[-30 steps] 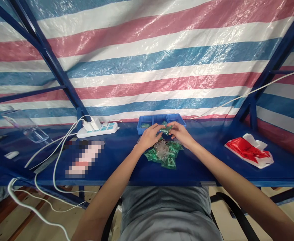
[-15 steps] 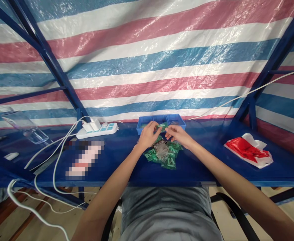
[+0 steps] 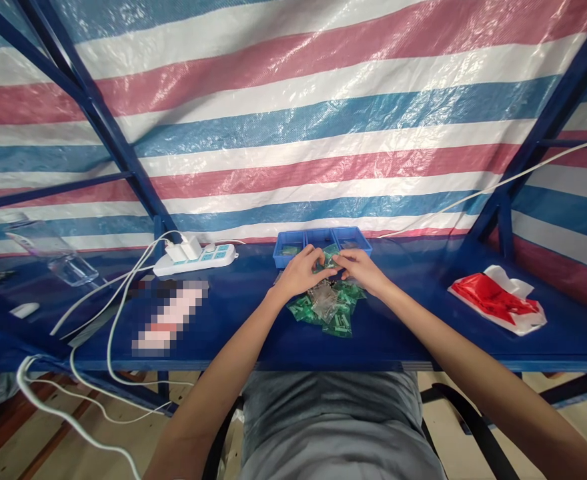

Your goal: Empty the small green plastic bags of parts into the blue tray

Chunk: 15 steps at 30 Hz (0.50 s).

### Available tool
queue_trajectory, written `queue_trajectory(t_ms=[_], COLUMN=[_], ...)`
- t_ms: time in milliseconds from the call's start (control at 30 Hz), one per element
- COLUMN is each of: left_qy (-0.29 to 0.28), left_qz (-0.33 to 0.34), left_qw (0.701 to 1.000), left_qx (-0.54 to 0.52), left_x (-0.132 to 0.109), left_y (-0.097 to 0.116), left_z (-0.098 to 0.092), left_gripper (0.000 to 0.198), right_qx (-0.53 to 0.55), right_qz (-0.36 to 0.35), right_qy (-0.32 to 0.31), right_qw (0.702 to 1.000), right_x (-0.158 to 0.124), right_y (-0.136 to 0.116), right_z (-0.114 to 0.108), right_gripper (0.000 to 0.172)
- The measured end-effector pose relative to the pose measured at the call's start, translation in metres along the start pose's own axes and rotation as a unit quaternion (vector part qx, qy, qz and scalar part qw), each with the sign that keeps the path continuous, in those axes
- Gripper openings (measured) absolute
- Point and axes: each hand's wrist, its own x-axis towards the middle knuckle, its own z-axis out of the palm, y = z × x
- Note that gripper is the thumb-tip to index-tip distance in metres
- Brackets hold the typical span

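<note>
Just in front of the blue divided tray (image 3: 277, 255), a small green plastic bag (image 3: 330, 253) is held up between my two hands. My left hand (image 3: 304, 272) is closed with curled fingers at the bag's left side. Thumb and fingers of my right hand (image 3: 362, 269) pinch its right edge. What is inside the bag is too small to make out. Below my hands lies a pile of similar green bags (image 3: 342, 321), with a clear bag of small metallic-looking parts (image 3: 324, 300) on top.
A white power strip (image 3: 196, 262) with chargers and cables stands to the left, near a clear plastic bottle (image 3: 68, 263). On the right lies a red and white plastic package (image 3: 498, 300). A striped sheet (image 3: 323, 160) hangs behind the blue table (image 3: 413, 327).
My hands have drawn closer together around the green bag. The fingers of my left hand are more curled, with the thumb reaching further right.
</note>
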Motion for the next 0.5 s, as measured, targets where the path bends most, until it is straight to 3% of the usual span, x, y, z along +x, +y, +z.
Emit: queue_trajectory(t_ms=[300,400,500], left_qy=[0.010,0.047,0.103], left_qz=[0.016,-0.001,-0.067], left_qw=[0.999,0.997,0.987], left_qx=[0.041,0.067,0.100], left_x=[-0.002,0.000,0.003], left_y=[0.003,-0.001,-0.011], left_z=[0.000,0.000,-0.006], left_gripper=[0.022,0.019,0.021], right_qx=[0.021,0.021,-0.004], right_qz=[-0.047,-0.042,-0.038], right_qy=[-0.020,-0.014,-0.003], right_qw=[0.998,0.999,0.999], right_x=[-0.004,-0.004,-0.002], right_y=[-0.009,-0.009,-0.004], right_z=[0.003,0.004,0.004], right_gripper=[0.036,0.034,0.039])
